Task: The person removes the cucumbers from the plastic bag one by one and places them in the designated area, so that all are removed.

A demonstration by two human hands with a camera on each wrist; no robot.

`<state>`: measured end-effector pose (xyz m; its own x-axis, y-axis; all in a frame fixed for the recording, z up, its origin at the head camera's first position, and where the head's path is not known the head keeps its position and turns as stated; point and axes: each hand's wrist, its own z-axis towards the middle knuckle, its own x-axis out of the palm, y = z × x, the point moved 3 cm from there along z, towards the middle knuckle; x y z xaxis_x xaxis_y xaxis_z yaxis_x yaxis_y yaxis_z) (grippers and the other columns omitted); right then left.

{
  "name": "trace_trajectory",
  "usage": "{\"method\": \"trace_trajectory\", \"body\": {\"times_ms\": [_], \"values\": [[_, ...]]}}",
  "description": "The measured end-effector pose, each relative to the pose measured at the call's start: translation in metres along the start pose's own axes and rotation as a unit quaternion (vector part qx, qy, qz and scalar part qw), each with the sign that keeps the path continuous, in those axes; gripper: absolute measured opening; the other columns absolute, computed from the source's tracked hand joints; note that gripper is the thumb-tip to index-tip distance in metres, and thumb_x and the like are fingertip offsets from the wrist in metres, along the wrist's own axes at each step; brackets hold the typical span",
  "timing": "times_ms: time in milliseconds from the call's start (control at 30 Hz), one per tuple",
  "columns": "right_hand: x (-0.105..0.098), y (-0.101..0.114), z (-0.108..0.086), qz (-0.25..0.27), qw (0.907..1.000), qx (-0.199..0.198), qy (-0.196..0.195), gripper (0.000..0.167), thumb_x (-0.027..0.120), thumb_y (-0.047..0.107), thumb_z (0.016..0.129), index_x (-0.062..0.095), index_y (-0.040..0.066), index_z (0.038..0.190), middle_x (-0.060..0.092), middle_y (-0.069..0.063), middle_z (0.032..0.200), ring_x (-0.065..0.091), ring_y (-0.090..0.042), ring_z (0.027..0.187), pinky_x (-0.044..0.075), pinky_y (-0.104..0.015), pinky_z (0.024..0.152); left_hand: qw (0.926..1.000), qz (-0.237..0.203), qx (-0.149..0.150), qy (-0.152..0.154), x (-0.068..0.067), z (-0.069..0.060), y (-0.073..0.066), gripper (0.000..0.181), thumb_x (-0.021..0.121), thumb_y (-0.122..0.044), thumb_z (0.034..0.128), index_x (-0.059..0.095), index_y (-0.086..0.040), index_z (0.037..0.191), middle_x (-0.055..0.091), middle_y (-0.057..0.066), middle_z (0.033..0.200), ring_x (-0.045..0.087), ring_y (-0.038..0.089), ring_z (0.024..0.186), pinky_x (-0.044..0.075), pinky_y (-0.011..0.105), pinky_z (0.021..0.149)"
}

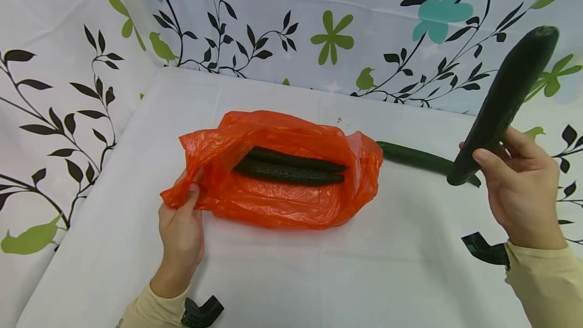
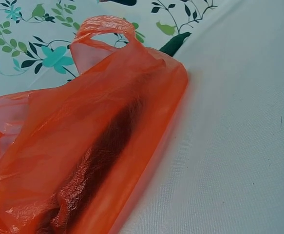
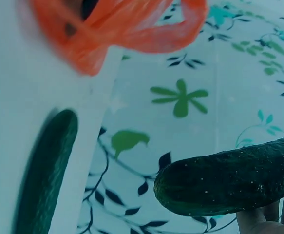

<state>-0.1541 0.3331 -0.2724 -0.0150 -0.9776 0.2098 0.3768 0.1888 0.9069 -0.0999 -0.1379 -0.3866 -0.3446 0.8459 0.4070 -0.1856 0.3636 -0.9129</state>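
An orange-red plastic bag (image 1: pixel 291 211) lies on the table with its mouth spread, and two dark green cucumbers (image 1: pixel 291 172) show inside it. My left hand (image 1: pixel 183 232) pinches the bag's left edge between thumb and fingers. Off to the right, my right hand (image 1: pixel 524 186) grips a thick cucumber (image 1: pixel 505 100) near its lower end, tilted up and raised above the table. Seen from the right wrist, this cucumber (image 3: pixel 224 180) hides most of the fingers. The left wrist view shows the bag (image 2: pixel 107 136) from its side, a dark shape visible through the plastic.
Another cucumber (image 1: pixel 419 158) lies on the white table (image 1: pixel 282 277), to the right of the bag and partly behind the raised one. A patterned cloth (image 1: pixel 273 9) with leaves and birds hangs behind and at the sides. Dark camera mounts (image 1: pixel 485 249) sit at the wrists.
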Motion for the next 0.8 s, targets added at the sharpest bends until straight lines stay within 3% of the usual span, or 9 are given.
{"method": "trace_trajectory", "body": {"times_ms": [100, 300, 400, 467, 600, 633, 800], "values": [[-0.009, -0.005, -0.001, -0.044, 0.9989, -0.007, -0.011, 0.054, 0.055, -0.028, 0.087, 0.047, -0.017, 0.14, 0.051, -0.028, 0.138, 0.058, -0.033, 0.119, 0.054, -0.031, 0.095, 1.0, 0.002, -0.001, 0.0, 0.0, 0.0, 0.0, 0.043, 0.045, -0.014, 0.108, 0.048, 0.001, 0.148, 0.053, 0.014, 0.144, 0.043, 0.03, 0.136, 0.037, 0.032, 0.113], [-0.026, -0.017, -0.003, -0.115, 0.9931, -0.014, -0.015, 0.055, 0.062, -0.032, 0.08, 0.054, -0.019, 0.133, 0.059, -0.027, 0.132, 0.057, -0.032, 0.121, 0.055, -0.026, 0.091, 1.0, 0.005, -0.007, 0.004, 0.001, 0.0, 0.001, 0.044, 0.045, -0.015, 0.1081, 0.046, 0.001, 0.149, 0.051, 0.014, 0.146, 0.042, 0.03, 0.137, 0.037, 0.031, 0.113], [-0.034, -0.022, -0.004, -0.196, 0.9805, -0.012, -0.016, 0.056, 0.066, -0.03, 0.077, 0.06, -0.014, 0.13, 0.06, -0.024, 0.131, 0.058, -0.029, 0.121, 0.053, -0.023, 0.091, 0.9999, 0.008, -0.01, 0.006, 0.001, 0.0, 0.001, 0.045, 0.046, -0.016, 0.108, 0.045, 0.0, 0.15, 0.05, 0.013, 0.147, 0.041, 0.029, 0.138, 0.037, 0.03, 0.113], [-0.041, -0.027, -0.005, -0.28, 0.9598, -0.014, -0.011, 0.056, 0.07, -0.028, 0.076, 0.063, -0.01, 0.129, 0.061, -0.019, 0.13, 0.058, -0.025, 0.121, 0.051, -0.019, 0.092, 0.9999, 0.008, -0.01, 0.008, 0.001, 0.0, 0.001, 0.045, 0.045, -0.017, 0.1081, 0.045, 0.0, 0.15, 0.05, 0.013, 0.147, 0.04, 0.029, 0.138, 0.037, 0.03, 0.113], [-0.056, -0.039, -0.007, -0.436, 0.8992, -0.027, 0.016, 0.059, 0.078, -0.021, 0.076, 0.067, 0.0, 0.13, 0.064, -0.003, 0.129, 0.058, -0.013, 0.118, 0.047, -0.012, 0.093, 0.9999, 0.006, -0.009, 0.011, 0.001, 0.001, 0.001, 0.045, 0.045, -0.017, 0.1081, 0.044, 0.0, 0.15, 0.049, 0.013, 0.147, 0.039, 0.029, 0.138, 0.036, 0.03, 0.114], [-0.059, -0.044, -0.008, -0.458, 0.8878, -0.031, 0.025, 0.059, 0.079, -0.019, 0.076, 0.068, 0.002, 0.131, 0.063, 0.0, 0.129, 0.057, -0.009, 0.117, 0.046, -0.011, 0.093, 0.9999, 0.005, -0.008, 0.012, 0.001, 0.001, 0.001, 0.045, 0.046, -0.017, 0.108, 0.044, 0.001, 0.15, 0.049, 0.013, 0.147, 0.039, 0.029, 0.139, 0.036, 0.031, 0.114], [-0.075, -0.064, -0.009, -0.507, 0.8576, -0.052, 0.065, 0.062, 0.081, -0.017, 0.074, 0.07, 0.007, 0.13, 0.062, 0.001, 0.126, 0.054, 0.004, 0.113, 0.041, -0.005, 0.092, 0.9999, 0.008, -0.008, 0.008, 0.001, 0.001, 0.002, 0.045, 0.045, -0.017, 0.1082, 0.045, 0.001, 0.15, 0.05, 0.014, 0.146, 0.039, 0.029, 0.138, 0.036, 0.03, 0.114]]}}
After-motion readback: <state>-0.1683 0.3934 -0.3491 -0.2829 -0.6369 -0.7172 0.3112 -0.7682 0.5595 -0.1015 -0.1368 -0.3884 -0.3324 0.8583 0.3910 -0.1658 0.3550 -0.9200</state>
